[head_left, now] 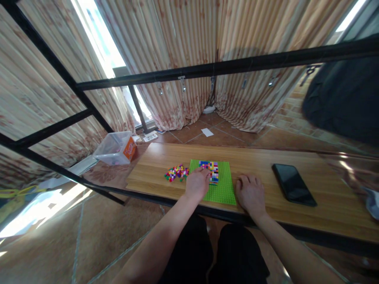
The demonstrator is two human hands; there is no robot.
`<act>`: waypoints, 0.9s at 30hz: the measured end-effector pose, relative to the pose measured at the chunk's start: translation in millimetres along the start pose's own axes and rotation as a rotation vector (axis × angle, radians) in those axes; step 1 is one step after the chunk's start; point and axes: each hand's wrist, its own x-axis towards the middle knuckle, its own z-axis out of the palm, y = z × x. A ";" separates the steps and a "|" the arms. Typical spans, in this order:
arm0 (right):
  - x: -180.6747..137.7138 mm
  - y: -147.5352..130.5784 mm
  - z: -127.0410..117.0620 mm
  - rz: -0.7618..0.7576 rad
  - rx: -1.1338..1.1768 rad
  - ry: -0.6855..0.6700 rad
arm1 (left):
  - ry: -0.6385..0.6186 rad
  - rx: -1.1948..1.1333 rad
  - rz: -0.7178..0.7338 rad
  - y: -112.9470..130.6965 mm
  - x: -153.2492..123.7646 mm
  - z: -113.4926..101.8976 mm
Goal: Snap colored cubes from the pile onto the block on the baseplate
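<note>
A green baseplate (222,185) lies on the wooden table (166,157), with a patch of small multicoloured bricks (212,170) built on its far middle. My left hand (197,183) rests over the plate's left part, fingers curled and fingertips at the edge of the brick patch; whatever they pinch is hidden. My right hand (251,193) lies on the table just right of the plate, fingers curled under, holding nothing that I can see. A loose pile of coloured bricks (177,172) sits left of the plate, close to my left hand.
A black phone (293,184) lies face up on the table's right part. A clear plastic box with an orange label (117,148) stands on the floor at the left. Black metal frame bars (225,67) cross above the table, with curtains behind.
</note>
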 end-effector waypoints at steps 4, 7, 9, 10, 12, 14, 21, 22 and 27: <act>0.8 -0.6 -0.2 0.006 0.000 -0.011 | -0.019 0.082 -0.017 7.8 4.6 -0.5; 0.7 -1.1 -0.3 0.012 0.004 -0.015 | -0.030 0.105 -0.038 11.2 7.2 0.5; 0.4 -1.2 -0.2 0.008 0.010 -0.012 | -0.038 0.116 -0.059 11.8 8.8 2.0; 0.3 -1.1 -0.2 0.006 0.011 -0.010 | -0.037 0.118 -0.069 11.7 9.3 3.1; 0.2 -0.8 -0.1 0.006 0.008 -0.009 | -0.026 0.104 -0.082 10.6 9.3 5.9; 0.3 -0.4 0.0 0.005 0.005 -0.009 | -0.001 0.075 -0.095 8.8 7.5 9.6; 0.5 -0.5 -0.5 0.000 0.017 -0.001 | 0.085 0.002 -0.076 0.4 -8.6 17.3; 0.6 -0.5 -0.4 0.000 0.016 -0.001 | 0.092 0.010 -0.055 -0.8 -10.8 17.3; 1.3 -0.2 0.8 -0.001 0.016 0.005 | 0.079 0.017 0.064 -5.4 -17.6 17.4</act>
